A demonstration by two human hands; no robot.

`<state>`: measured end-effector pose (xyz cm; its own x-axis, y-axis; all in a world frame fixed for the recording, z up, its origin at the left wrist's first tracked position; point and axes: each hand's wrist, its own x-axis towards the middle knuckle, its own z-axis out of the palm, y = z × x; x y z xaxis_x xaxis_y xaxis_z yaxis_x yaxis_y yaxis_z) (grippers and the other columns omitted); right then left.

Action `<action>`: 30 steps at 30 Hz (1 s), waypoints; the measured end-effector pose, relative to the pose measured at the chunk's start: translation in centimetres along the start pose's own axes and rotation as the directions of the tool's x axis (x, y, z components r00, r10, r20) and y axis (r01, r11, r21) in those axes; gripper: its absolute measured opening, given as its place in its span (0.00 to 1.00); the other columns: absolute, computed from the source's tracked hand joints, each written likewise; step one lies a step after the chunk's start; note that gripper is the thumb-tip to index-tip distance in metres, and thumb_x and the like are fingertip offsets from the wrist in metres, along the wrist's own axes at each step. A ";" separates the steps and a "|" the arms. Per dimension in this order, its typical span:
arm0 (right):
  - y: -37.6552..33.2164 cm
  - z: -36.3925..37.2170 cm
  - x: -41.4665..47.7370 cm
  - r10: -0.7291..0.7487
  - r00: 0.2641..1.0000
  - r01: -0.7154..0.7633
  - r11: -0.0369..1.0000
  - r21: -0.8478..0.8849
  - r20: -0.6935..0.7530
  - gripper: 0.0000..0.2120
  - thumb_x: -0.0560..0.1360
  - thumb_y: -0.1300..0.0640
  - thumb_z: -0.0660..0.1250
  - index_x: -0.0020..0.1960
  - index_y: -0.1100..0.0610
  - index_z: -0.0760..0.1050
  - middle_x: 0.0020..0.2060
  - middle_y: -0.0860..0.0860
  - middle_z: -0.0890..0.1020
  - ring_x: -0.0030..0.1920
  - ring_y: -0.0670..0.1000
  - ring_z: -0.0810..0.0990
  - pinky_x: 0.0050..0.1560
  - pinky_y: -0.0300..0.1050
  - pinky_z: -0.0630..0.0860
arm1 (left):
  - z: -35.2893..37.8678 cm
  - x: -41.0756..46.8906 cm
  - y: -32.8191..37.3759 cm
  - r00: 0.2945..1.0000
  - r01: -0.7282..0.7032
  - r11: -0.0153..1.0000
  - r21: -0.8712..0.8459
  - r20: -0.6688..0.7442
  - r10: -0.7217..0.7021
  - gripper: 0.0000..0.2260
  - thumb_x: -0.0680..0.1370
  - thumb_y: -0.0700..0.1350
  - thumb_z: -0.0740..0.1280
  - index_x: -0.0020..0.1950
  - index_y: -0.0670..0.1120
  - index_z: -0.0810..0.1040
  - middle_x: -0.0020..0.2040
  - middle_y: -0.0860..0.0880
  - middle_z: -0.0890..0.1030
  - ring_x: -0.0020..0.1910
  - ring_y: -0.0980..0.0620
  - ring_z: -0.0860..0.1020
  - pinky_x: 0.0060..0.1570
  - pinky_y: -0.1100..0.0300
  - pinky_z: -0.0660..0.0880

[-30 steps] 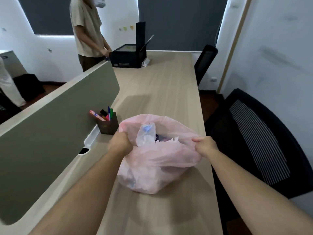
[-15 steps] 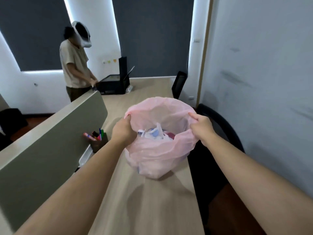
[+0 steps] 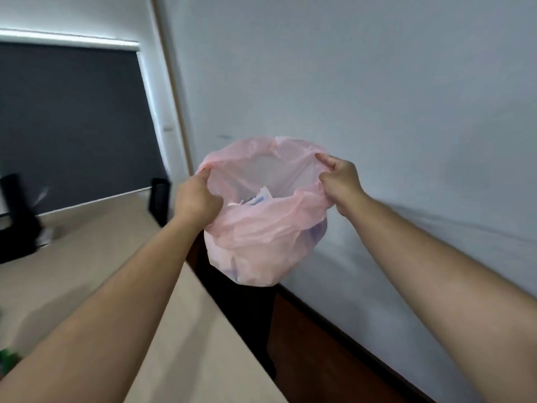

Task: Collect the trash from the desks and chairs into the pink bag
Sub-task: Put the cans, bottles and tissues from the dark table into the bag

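The pink bag [image 3: 261, 242] hangs in the air in front of me, off the desk's right edge and close to the white wall. Its mouth is pulled wide. My left hand [image 3: 196, 200] grips the left side of the rim and my right hand [image 3: 340, 180] grips the right side. White and blue trash [image 3: 255, 199] shows inside, low in the bag.
The wooden desk [image 3: 87, 271] runs along the left and bottom. A black chair [image 3: 238, 309] stands below the bag, between desk and wall. Another black chair back [image 3: 158, 199] sits at the desk's far end. A black box [image 3: 17, 222] is at far left.
The bag has been lifted off the desk and carried right, toward the wall. My view has swung right and up, so the divider, pen cup and other person are out of sight.
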<state>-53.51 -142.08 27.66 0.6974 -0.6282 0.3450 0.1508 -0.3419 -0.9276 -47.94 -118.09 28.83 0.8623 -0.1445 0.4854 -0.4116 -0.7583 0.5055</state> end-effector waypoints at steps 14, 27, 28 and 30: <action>1.4 -31.9 -15.0 0.098 0.774 -0.264 0.948 -0.179 -0.626 0.30 0.70 0.73 0.53 0.66 0.53 0.74 0.66 0.48 0.75 0.63 0.51 0.76 0.65 0.47 0.74 | 11.1 -11.9 22.5 0.789 -0.366 0.836 -0.409 0.340 0.512 0.30 0.72 0.36 0.63 0.75 0.46 0.64 0.62 0.39 0.77 0.60 0.38 0.74 0.56 0.53 0.72; 3.3 -57.9 -30.6 0.117 0.503 -0.459 0.876 -0.150 -0.856 0.31 0.71 0.73 0.52 0.67 0.51 0.74 0.67 0.47 0.74 0.63 0.54 0.76 0.62 0.49 0.76 | 18.9 -33.4 45.2 0.481 -0.442 0.623 -0.646 0.415 0.772 0.27 0.72 0.35 0.62 0.72 0.45 0.67 0.59 0.41 0.79 0.58 0.39 0.76 0.52 0.56 0.72; 3.8 -59.5 -31.3 0.120 0.493 -0.467 0.872 -0.146 -0.862 0.31 0.71 0.73 0.52 0.67 0.52 0.74 0.67 0.47 0.74 0.63 0.53 0.76 0.63 0.49 0.75 | 19.5 -34.8 46.4 0.470 -0.435 0.620 -0.653 0.423 0.775 0.27 0.72 0.35 0.62 0.72 0.45 0.68 0.59 0.41 0.79 0.58 0.39 0.76 0.53 0.55 0.73; 5.1 -62.4 -32.4 0.132 0.484 -0.488 0.861 -0.142 -0.865 0.31 0.71 0.73 0.52 0.68 0.52 0.73 0.67 0.48 0.74 0.64 0.53 0.75 0.64 0.50 0.74 | 20.9 -37.1 48.5 0.443 -0.418 0.621 -0.663 0.448 0.776 0.26 0.72 0.35 0.62 0.71 0.45 0.69 0.58 0.41 0.79 0.57 0.39 0.76 0.52 0.55 0.73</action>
<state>-119.09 -167.10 20.77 -0.2491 -0.9536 0.1691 -0.3098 -0.0870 -0.9468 -93.77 -162.76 20.42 0.1950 -0.9375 0.2882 -0.8116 0.0107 0.5841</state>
